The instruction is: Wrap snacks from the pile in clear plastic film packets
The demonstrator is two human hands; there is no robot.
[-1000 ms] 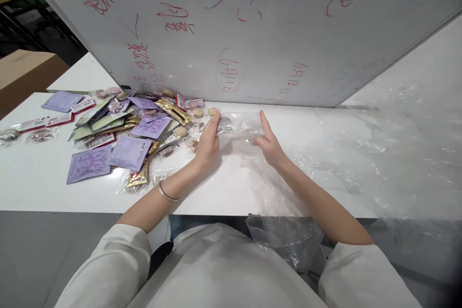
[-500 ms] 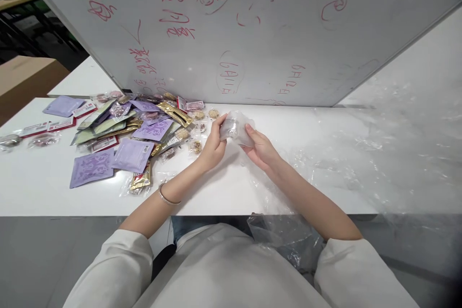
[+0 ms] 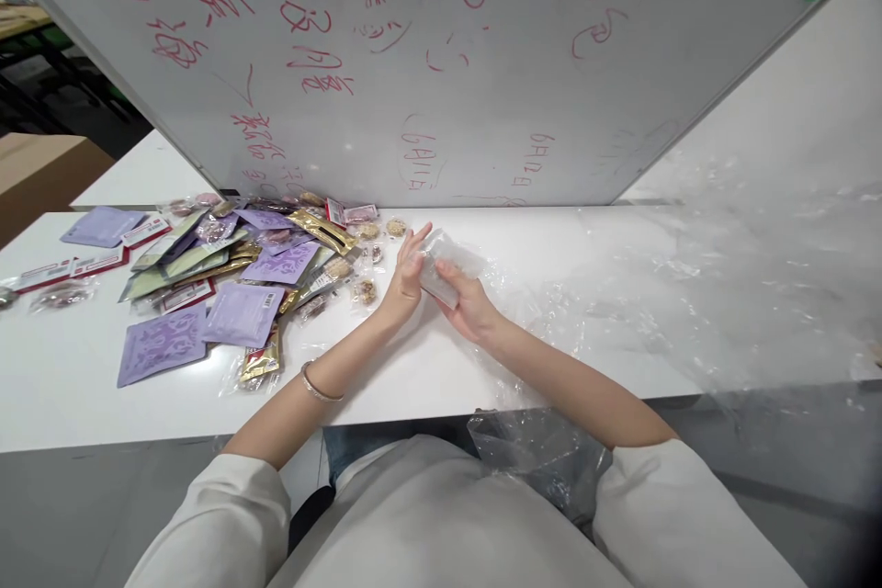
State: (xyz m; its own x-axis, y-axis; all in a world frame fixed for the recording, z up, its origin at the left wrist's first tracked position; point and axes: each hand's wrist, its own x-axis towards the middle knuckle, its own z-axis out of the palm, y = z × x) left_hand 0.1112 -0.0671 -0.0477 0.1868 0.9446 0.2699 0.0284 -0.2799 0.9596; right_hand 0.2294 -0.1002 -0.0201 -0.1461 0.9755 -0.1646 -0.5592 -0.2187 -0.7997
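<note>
Whiteboard [image 3: 441, 64] fills the upper half of the frame, tilted, red handwriting all over it, its bottom edge resting at the back of the desk. White desk [image 3: 83, 386] runs across mid-frame. Loose clear plastic sheeting [image 3: 695, 294] covers the right side of the desk and hangs over the front edge, bunching into the person's lap at lower centre. Pile of snack packets [image 3: 227, 266] sits left of centre: purple sachets, gold and green pouches, red-labelled strips, a few small clear-wrapped pieces along its right edge near the hands. One purple sachet [image 3: 162, 344] lies at the lower left of the pile, flat on the desk.

Centre frame: small clear bag [image 3: 447, 265], folded or bunched, contents not legible, held just above the desk between both hands. Right hand [image 3: 467, 303] is under it, fingers curled up around its lower side, closed on it. Left hand [image 3: 408, 271] presses against its left end, fingers extended upward and flat, touching rather than wrapping. Thin bracelet [image 3: 318, 384] on the left wrist.
</note>
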